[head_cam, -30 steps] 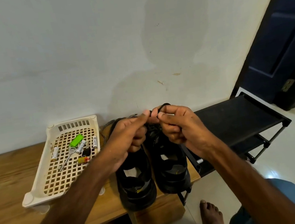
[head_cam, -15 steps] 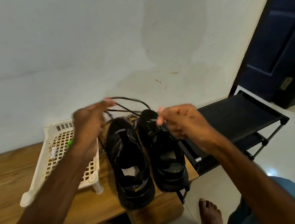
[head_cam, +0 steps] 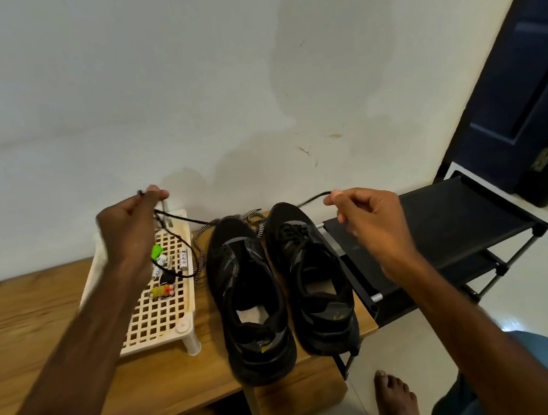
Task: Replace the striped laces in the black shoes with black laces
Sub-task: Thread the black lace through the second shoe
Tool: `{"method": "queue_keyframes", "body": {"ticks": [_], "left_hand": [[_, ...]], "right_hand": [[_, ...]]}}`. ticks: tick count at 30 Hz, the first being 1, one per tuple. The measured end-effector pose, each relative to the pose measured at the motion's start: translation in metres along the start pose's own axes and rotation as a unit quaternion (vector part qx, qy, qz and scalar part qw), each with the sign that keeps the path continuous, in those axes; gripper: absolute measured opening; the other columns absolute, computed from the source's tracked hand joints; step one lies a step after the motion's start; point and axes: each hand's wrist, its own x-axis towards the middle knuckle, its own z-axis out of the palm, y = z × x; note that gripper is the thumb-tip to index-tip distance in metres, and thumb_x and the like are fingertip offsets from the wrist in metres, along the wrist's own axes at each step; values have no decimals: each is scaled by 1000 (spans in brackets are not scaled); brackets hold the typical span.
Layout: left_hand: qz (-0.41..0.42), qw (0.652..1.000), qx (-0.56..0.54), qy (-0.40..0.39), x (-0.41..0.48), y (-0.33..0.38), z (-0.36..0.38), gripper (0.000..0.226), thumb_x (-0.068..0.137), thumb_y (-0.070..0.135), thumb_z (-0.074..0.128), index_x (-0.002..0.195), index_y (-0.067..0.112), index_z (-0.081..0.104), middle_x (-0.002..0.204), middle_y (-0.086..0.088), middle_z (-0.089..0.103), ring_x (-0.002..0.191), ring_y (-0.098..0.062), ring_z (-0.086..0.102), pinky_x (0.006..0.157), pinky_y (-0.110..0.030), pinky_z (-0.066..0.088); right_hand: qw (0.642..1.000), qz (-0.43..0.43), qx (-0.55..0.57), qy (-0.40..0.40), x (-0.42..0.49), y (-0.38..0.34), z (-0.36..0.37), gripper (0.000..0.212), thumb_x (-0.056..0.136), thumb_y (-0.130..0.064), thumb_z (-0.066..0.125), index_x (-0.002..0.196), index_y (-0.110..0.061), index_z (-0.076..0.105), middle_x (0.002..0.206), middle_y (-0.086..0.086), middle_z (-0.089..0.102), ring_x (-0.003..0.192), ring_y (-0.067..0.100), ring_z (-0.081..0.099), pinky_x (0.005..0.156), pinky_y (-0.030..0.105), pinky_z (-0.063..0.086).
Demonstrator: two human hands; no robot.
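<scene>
Two black shoes stand side by side on the wooden bench (head_cam: pixel 29 306), toes to the wall: the left shoe (head_cam: pixel 245 297) has no lace in its eyelets, the right shoe (head_cam: pixel 312 278) is laced in black. My left hand (head_cam: pixel 130 231) pinches one end of a black lace (head_cam: pixel 180 239) above the tray; the lace hangs in a loop. My right hand (head_cam: pixel 366 213) pinches the other end of a black lace beyond the right shoe's toe. A striped lace (head_cam: pixel 253 220) lies coiled behind the shoes' toes.
A cream lattice tray (head_cam: pixel 161 310) holds batteries, a green item and small bits, left of the shoes. A black shoe rack (head_cam: pixel 447 227) stands to the right, a dark door (head_cam: pixel 526 79) behind it. My bare foot (head_cam: pixel 393 399) is on the floor below.
My hands were together over the right shoe's toe; they have pulled apart, the left up and left over the tray, the right slightly right, stretching the black lace ends out.
</scene>
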Motion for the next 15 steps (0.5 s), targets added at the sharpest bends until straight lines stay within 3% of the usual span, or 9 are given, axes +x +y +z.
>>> {"method": "queue_keyframes", "body": {"ticks": [2, 3, 4, 5, 6, 8, 11, 13, 15], "left_hand": [[53, 996, 29, -64, -13, 4, 9, 21, 96, 35, 68, 97, 18, 81, 91, 10, 65, 93, -26, 70, 96, -44, 51], [80, 992, 30, -94, -19, 6, 14, 24, 97, 36, 66, 99, 17, 80, 82, 6, 67, 88, -29, 67, 91, -44, 54], [106, 987, 25, -120, -23, 8, 18, 25, 99, 37, 65, 100, 17, 80, 64, -3, 61, 78, -28, 65, 77, -29, 53], [130, 982, 16, -136, -27, 10, 22, 25, 100, 38, 63, 100, 18, 80, 49, 4, 52, 51, -16, 61, 65, -17, 48], [152, 978, 12, -143, -29, 11, 26, 26, 100, 38, 62, 100, 19, 79, 48, 7, 47, 44, -5, 51, 57, -9, 40], [174, 976, 14, -132, -29, 12, 30, 26, 100, 40, 62, 99, 22, 80, 55, 7, 51, 47, 0, 42, 51, -10, 36], [144, 982, 4, -124, -23, 7, 28, 25, 102, 38, 61, 98, 22, 79, 64, -15, 44, 54, -18, 33, 47, -23, 31], [115, 982, -27, -149, -19, 3, 26, 25, 104, 29, 57, 101, 16, 78, 73, -15, 54, 62, -20, 44, 53, -27, 41], [120, 978, -34, -165, -17, 0, 25, 25, 106, 25, 53, 108, 12, 75, 89, -4, 70, 77, -14, 58, 66, -29, 52]], "right_hand": [[996, -52, -69, 21, -3, 0, 8, 17, 100, -32, 64, 97, -27, 81, 68, -16, 69, 62, -1, 63, 64, 15, 49], [996, -58, -73, 12, -4, -2, 12, 19, 101, -31, 63, 92, -31, 80, 73, -17, 72, 70, 0, 67, 69, 18, 53], [995, -58, -78, -2, -5, -2, 15, 24, 102, -29, 61, 86, -33, 78, 79, -15, 74, 77, 3, 69, 74, 21, 57], [995, -55, -82, -21, -6, -3, 18, 28, 103, -25, 60, 81, -32, 76, 84, -10, 76, 82, 7, 70, 79, 26, 59], [995, -51, -81, -40, -7, -3, 21, 28, 103, -21, 58, 84, -30, 77, 87, -8, 76, 83, 8, 70, 81, 28, 58], [995, -41, -43, -82, -9, -4, 25, 24, 103, -13, 57, 103, -26, 78, 88, -7, 76, 76, 3, 65, 73, 23, 54], [991, 1, 59, -123, -11, -6, 29, 25, 101, -2, 56, 114, -19, 70, 91, 3, 78, 66, 11, 57, 52, 20, 44], [988, 9, 102, -118, -11, -8, 31, 24, 99, 4, 55, 109, -14, 69, 95, 6, 78, 70, 14, 61, 50, 23, 46], [986, -33, 135, -97, -9, -13, 33, 27, 99, 7, 54, 104, -10, 74, 102, 5, 78, 76, 16, 64, 55, 26, 50]]}}
